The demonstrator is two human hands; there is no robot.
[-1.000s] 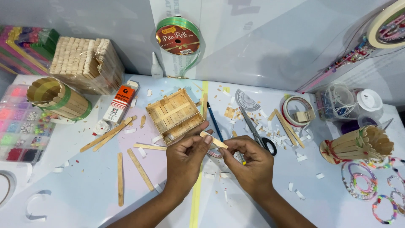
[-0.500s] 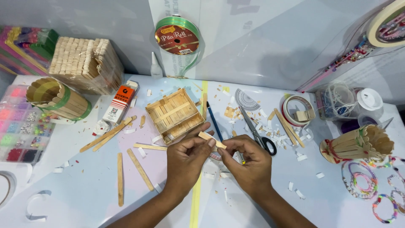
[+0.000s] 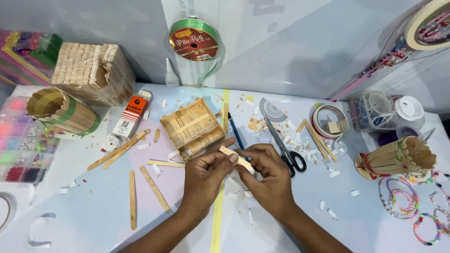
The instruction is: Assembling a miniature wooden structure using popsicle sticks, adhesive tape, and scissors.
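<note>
**Both hands pinch a short craft stick beside the half-built wooden box**

At far left sits a clear plastic bead organiser (image 3: 18,140) with coloured compartments, then a round pot of upright wooden sticks banded in green tape (image 3: 58,112), lying on its side. Loose flat wooden sticks (image 3: 152,187) lie scattered on the pale tabletop (image 3: 84,215), smooth and thin with rounded ends. The shallow square tray built of glued wooden sticks (image 3: 191,127) rests just beyond the hands.

The left hand (image 3: 206,180) and right hand (image 3: 267,180) meet at centre, fingers closed on a short pale wooden stick piece (image 3: 236,158), held tilted above the table. The step looks like trimming or fitting this piece; the next move probably needs a steady, aligned placement.

Black-handled scissors (image 3: 286,149) lie to the right, among white scraps.
</note>
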